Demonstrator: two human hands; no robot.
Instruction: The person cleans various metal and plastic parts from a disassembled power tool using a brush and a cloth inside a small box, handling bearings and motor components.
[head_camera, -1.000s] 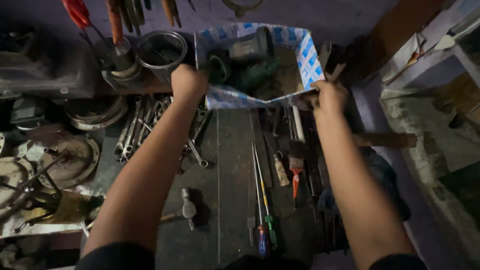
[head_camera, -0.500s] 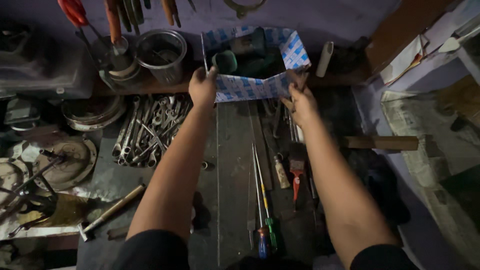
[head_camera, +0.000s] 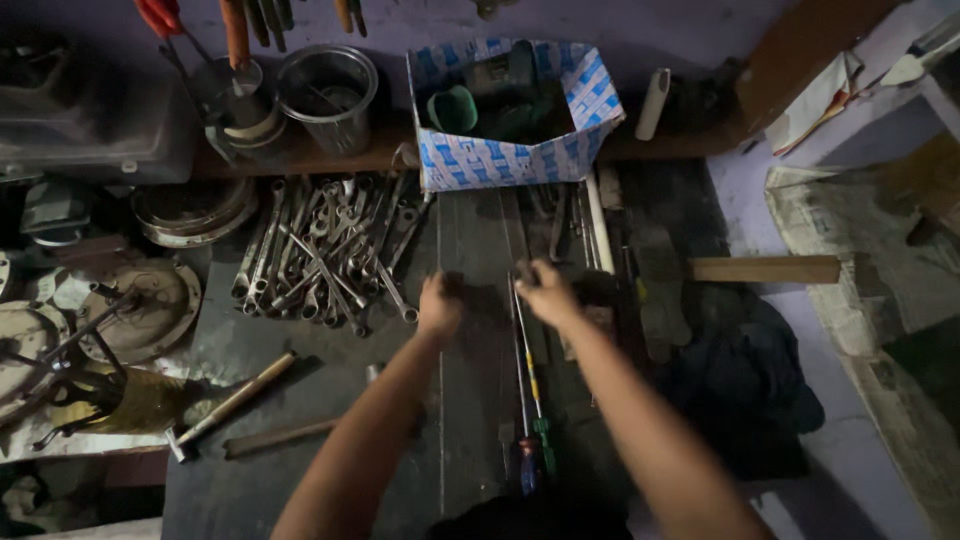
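Observation:
A blue-and-white patterned cardboard box (head_camera: 500, 155) stands at the back of the dark workbench, holding a green cup and dark tool parts. My left hand (head_camera: 440, 305) hovers over the bench in front of it, fingers curled, holding nothing I can see. My right hand (head_camera: 545, 292) is beside it, fingers loosely apart, just above the shafts of two long screwdrivers (head_camera: 528, 400) that lie lengthwise on the bench. Both hands are well clear of the box.
A heap of spanners (head_camera: 320, 255) lies left of my hands. A hammer (head_camera: 232, 402) rests at front left, round metal plates (head_camera: 150, 310) at far left. Metal tins (head_camera: 328, 90) stand on the back ledge. A wooden bar (head_camera: 765, 268) and dark cloth (head_camera: 745, 380) lie right.
Both hands let go of the patterned box, which now stands on the back ledge, and drew back toward me over the bench.

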